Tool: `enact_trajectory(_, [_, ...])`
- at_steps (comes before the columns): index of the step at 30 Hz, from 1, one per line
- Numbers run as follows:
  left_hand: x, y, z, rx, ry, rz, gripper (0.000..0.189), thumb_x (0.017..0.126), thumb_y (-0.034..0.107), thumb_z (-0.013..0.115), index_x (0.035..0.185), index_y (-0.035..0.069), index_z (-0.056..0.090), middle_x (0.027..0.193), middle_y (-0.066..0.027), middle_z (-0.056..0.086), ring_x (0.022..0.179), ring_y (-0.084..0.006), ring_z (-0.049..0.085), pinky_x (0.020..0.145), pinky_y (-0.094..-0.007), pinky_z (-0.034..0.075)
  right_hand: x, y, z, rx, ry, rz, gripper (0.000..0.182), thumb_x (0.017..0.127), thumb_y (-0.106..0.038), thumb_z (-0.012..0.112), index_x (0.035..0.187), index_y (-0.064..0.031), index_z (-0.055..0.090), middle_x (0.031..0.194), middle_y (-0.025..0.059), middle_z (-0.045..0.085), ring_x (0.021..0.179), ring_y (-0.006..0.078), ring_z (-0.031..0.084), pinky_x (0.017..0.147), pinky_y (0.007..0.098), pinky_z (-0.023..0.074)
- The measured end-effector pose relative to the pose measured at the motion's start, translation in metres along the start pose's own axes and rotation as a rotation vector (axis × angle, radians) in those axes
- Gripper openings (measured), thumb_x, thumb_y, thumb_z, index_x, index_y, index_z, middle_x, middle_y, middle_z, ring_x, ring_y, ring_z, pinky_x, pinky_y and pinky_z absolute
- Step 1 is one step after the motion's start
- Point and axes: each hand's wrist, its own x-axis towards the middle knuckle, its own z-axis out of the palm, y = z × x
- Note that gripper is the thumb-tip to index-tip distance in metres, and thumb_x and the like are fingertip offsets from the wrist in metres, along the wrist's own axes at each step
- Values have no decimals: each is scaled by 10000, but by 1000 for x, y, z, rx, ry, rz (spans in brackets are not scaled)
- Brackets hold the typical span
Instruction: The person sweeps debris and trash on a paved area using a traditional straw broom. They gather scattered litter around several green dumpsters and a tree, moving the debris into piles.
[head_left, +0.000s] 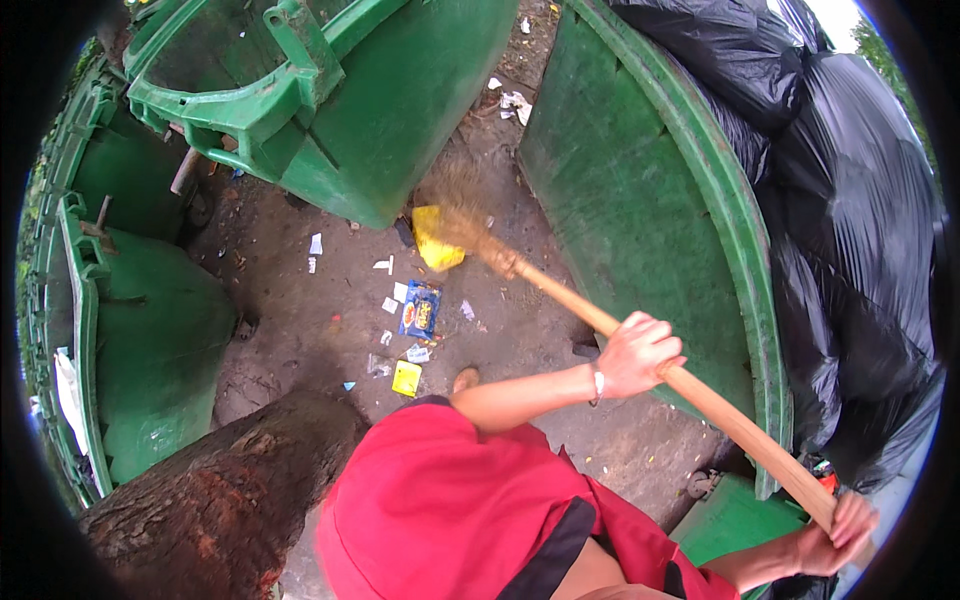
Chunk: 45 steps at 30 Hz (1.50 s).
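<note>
A broom with a long wooden handle runs diagonally across the view. My left hand, with a band at its wrist, grips the handle about midway. Near the handle's upper end, at the lower right, my right hand is closed around it. The bristle head is blurred and overlaps a yellow wrapper on the dirt ground. Closer to me lie a blue snack packet, a small yellow packet and several white scraps. One shoe tip shows below my left arm.
Green wheeled bins stand around the littered ground: one ahead, one at left, and a large one at right. Black garbage bags bulge behind the right one. A tree trunk rises at lower left. White litter lies between bins.
</note>
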Motion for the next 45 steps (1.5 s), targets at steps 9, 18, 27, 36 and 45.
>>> enact_trajectory(9, [6, -210, -38, 244, -362, -120, 135, 660, 129, 624, 618, 55, 520, 651, -122, 546, 691, -308, 560, 611, -391, 453, -70, 209, 47, 44, -6, -40, 154, 793, -78, 453, 677, -99, 354, 507, -2, 333, 440, 123, 334, 484, 303, 341])
enact_trajectory(18, [-70, -80, 8, 308, 36, -418, 194, 702, 142, 606, 603, 67, 456, 621, -106, 510, 682, -302, 515, 638, -410, 375, 9, 133, 27, 257, -387, 235, 131, 839, -64, 440, 729, -107, 383, 467, -39, 351, 390, 89, 338, 433, 247, 343])
enact_trajectory(27, [-79, 77, 57, 4, -172, -307, 187, 672, 186, 648, 671, 97, 484, 683, -55, 529, 726, -241, 514, 716, -357, 339, -54, -55, -91, 180, -305, -31, 207, 787, -90, 454, 593, -121, 389, 438, -60, 401, 352, 31, 370, 376, 174, 344])
enact_trajectory(36, [-180, 21, 112, 252, -143, -423, 119, 695, 169, 635, 703, 88, 549, 673, -117, 561, 732, -310, 541, 658, -407, 419, -128, 10, -109, 72, -722, -35, 137, 748, -80, 467, 643, -112, 384, 465, -38, 379, 389, 80, 365, 433, 253, 335])
enact_trajectory(45, [-258, 159, 177, 347, -56, -566, 111, 656, 71, 588, 734, 107, 516, 685, -59, 547, 742, -255, 520, 686, -355, 348, -98, -36, -250, 526, -657, 173, 223, 731, -105, 560, 579, -119, 397, 426, -67, 448, 330, 28, 412, 368, 144, 375])
